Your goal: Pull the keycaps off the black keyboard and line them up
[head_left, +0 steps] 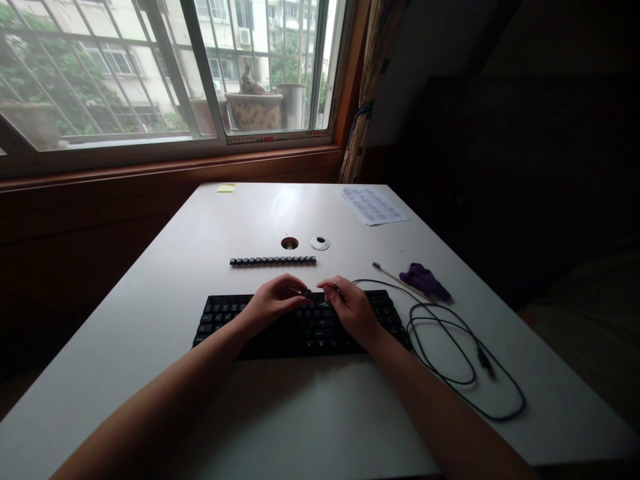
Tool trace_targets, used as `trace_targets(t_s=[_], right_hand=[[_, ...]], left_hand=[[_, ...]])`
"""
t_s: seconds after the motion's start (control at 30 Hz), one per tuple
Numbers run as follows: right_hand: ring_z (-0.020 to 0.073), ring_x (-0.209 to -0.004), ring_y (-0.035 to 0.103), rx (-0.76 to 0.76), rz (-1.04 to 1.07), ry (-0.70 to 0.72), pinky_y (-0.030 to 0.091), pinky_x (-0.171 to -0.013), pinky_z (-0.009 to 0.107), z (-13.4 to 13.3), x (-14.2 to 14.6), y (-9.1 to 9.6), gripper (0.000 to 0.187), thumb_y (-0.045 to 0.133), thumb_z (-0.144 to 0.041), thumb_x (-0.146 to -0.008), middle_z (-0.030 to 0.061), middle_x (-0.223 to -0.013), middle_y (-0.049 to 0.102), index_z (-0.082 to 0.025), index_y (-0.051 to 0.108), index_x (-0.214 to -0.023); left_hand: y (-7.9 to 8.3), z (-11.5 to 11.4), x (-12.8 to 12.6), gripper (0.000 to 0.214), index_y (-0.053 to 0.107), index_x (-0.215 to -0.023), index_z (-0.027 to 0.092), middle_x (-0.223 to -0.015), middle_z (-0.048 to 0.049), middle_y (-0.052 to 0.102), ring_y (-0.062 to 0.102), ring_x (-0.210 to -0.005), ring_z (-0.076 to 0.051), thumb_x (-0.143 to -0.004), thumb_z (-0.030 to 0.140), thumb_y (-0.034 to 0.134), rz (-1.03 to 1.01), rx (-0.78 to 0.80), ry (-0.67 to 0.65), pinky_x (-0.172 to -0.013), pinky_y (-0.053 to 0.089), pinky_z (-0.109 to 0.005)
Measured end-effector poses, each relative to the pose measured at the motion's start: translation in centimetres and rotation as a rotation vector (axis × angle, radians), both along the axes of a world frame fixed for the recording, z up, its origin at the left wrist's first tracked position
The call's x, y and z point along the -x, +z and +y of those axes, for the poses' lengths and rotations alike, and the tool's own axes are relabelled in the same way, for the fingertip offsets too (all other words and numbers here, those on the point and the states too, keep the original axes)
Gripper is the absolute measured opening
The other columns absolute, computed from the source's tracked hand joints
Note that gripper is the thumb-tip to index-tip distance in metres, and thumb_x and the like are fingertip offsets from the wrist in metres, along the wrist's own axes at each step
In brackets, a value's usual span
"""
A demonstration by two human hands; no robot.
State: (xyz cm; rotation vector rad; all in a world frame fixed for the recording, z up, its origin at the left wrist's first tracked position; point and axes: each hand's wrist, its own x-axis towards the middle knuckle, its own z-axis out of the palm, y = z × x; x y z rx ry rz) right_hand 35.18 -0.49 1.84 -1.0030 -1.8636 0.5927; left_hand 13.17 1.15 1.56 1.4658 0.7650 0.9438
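Note:
A black keyboard [320, 327] lies flat in front of me, with both my hands over its upper edge. Between the thumb and fingers of my left hand [275, 297] is a small dark piece that looks like a keycap [307, 293]. My right hand [350, 310] is closed just beside it, fingers pinched; a tiny shiny bit shows at its fingers, too small to name. Beyond the keyboard stands a straight row of black keycaps [273, 261]. Parts of the keyboard are hidden under my hands and forearms.
A black USB cable [470, 383] lies coiled on the right of the white table [150, 320]. Near it are a thin stick [395, 275] and a purple cloth [425, 281]. Farther back are a table hole [289, 244], its round cover [320, 243], a printed sheet [374, 205] and yellow notes [226, 189].

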Motion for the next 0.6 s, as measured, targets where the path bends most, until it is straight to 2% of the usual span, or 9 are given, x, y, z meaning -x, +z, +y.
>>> trace_targets(t_s=[0.3,0.5,0.6], right_hand=[[0.0175,-0.079,0.061,0.006,-0.034,0.041,0.049,-0.078,0.033,0.10,-0.10,-0.11,0.021,0.049,-0.022,-0.096,0.0013,-0.084,0.064,-0.027,0.066,-0.105],[0.0190,-0.085,0.063,0.013,-0.041,0.042,0.048,-0.079,0.034,0.06,0.01,0.18,0.016,0.053,-0.027,-0.095,0.0027,-0.090,0.068,-0.027,0.068,-0.101],[0.0187,-0.084,0.062,0.004,-0.043,0.040,0.048,-0.078,0.033,0.07,0.10,0.21,0.013,0.057,-0.029,-0.094,0.0024,-0.087,0.067,-0.026,0.069,-0.099]], left_hand=[[0.07,-0.16,-0.23,0.030,0.057,-0.097,0.016,-0.096,-0.0066,0.071,0.072,-0.092,-0.022,-0.080,0.030,0.077,-0.037,0.015,0.031,-0.081,0.055,-0.032],[0.23,-0.14,-0.12,0.033,0.064,-0.107,0.015,-0.101,-0.0091,0.072,0.071,-0.093,-0.023,-0.082,0.034,0.075,0.058,-0.014,0.025,-0.085,0.055,-0.035],[0.13,-0.09,-0.11,0.031,0.065,-0.105,0.015,-0.100,-0.0092,0.073,0.071,-0.094,-0.022,-0.082,0.033,0.075,0.071,-0.028,0.022,-0.087,0.055,-0.036]])
